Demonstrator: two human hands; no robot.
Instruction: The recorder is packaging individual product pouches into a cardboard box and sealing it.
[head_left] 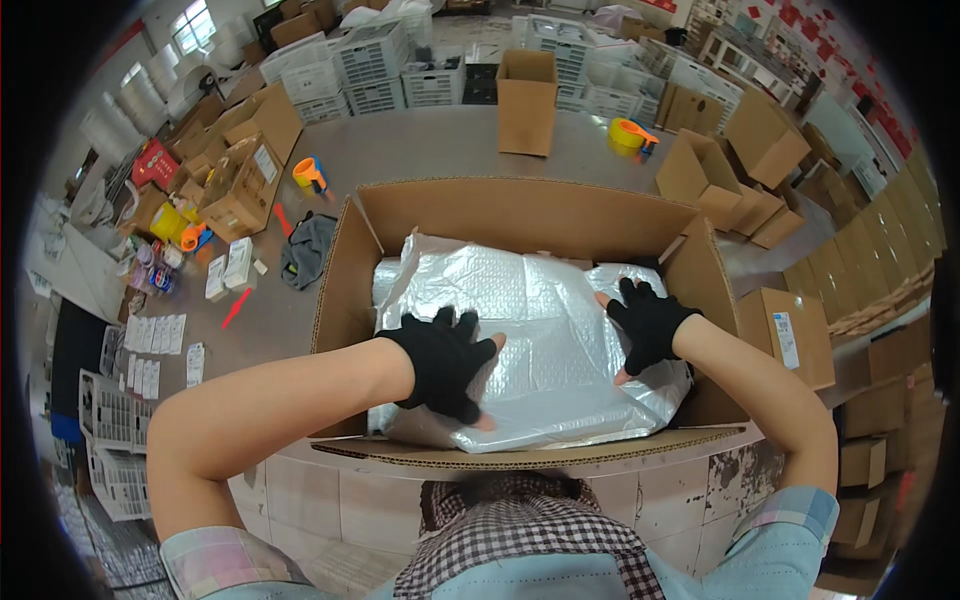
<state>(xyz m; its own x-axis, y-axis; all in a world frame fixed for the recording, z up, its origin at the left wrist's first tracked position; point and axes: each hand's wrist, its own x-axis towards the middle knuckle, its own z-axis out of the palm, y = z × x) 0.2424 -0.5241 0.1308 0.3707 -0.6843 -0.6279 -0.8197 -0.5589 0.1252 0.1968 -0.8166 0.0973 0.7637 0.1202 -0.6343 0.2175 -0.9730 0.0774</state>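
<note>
Though hands (440, 365) touch foil (545, 335), they clear box edges (530, 186).

free room above silver sheeting (550, 345), carton walls (530, 212) rising around it

On my table (430, 145), left, an orange tape dispenser (311, 175) near a grey cloth (308, 252); near the far edge, a brown carton (526, 110); beyond, white crates (372, 62).

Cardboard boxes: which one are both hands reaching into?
The big open box in the middle: the left hand and right hand rest on silvery sheeting inside it. The other boxes look smaller and neither hand touches them.
</note>
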